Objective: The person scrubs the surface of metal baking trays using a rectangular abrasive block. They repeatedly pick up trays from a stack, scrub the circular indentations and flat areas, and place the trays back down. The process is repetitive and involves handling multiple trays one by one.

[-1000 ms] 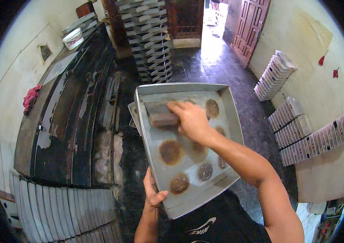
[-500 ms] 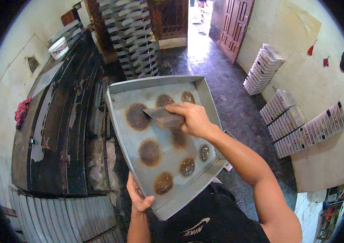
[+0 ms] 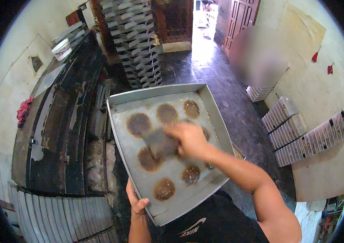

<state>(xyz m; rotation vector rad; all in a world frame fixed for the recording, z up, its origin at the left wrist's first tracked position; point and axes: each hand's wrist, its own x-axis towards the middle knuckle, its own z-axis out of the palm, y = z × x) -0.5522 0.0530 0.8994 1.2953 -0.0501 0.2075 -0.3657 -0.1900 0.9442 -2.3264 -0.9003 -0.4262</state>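
A grey metal baking tray (image 3: 188, 196) with several round brown burnt spots lies tilted before me. My left hand (image 3: 136, 201) grips its near left corner, the thumb over the rim and the fingers underneath. My right hand (image 3: 191, 139) is closed around a flat scraper (image 3: 159, 146), smeared by motion, over the middle of the tray floor. The scraper is beside the left middle spot and covers part of the centre. Pale flecks show on some of the spots near the front and right.
Tall crisscross stacks of trays (image 3: 133, 44) stand at the back. A long dark worn bench (image 3: 62, 133) runs along the left, with a white bucket (image 3: 61, 50) and pink cloth (image 3: 24, 111) on it. Stacked clear plastic boxes (image 3: 311, 139) line the right wall. An open doorway (image 3: 204, 32) is behind.
My right hand has swept the scraper from the far left spot toward me, to the tray's middle. My left hand keeps its hold. The whole view has shifted slightly.
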